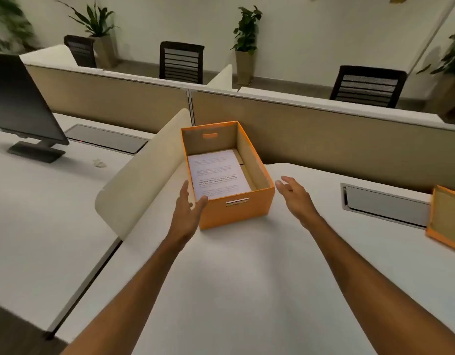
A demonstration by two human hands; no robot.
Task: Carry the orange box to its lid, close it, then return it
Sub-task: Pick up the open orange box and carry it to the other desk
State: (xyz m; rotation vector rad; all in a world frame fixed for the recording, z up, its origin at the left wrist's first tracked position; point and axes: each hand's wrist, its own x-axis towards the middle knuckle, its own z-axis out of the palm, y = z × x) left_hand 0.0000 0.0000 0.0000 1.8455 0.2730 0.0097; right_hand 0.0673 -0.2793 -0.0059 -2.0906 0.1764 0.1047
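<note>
An open orange box [236, 213] stands on the white desk [247, 278], close to the curved cream divider. Printed sheets of paper [217, 174] lie flat inside it. My left hand [186, 211] is at the box's near left corner, fingers apart, thumb touching the front edge. To the right of the box hovers my right hand [295, 194], fingers spread, a small gap from the side wall. The orange lid [445, 221] lies upside down at the desk's far right edge, partly cut off by the frame.
A cream divider [142, 180] separates this desk from the left one, which holds a black monitor [21, 108]. A beige partition [323, 134] runs behind the box. A grey cable flap [385, 204] sits between box and lid. Chairs and potted plants stand beyond.
</note>
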